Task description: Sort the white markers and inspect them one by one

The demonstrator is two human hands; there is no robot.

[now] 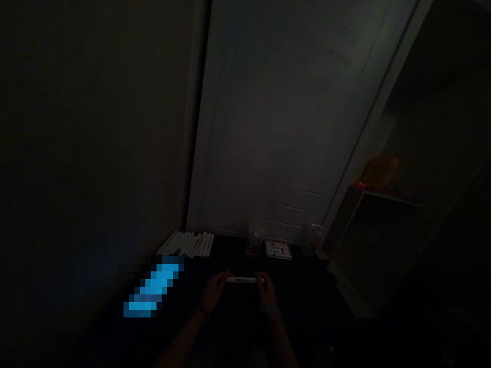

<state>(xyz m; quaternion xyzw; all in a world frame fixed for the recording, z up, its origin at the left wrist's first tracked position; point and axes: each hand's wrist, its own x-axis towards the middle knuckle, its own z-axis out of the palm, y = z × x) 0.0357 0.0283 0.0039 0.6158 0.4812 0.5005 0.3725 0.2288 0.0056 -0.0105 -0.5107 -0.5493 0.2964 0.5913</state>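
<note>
The scene is very dark. My left hand (213, 294) and my right hand (266, 292) hold a white marker-like stick (244, 280) level between them, one hand at each end, fingers closed on it. They hover over a dark table surface (230, 327). Behind them, at the table's far left, a row of several similar white sticks (187, 244) lies side by side.
A bright blue pixelated patch (154, 287) sits left of my hands. A small clear jar (253, 244), a flat card or box (278, 250) and another small container (312, 236) stand by the wall. A dark shelf unit (368, 240) rises at the right.
</note>
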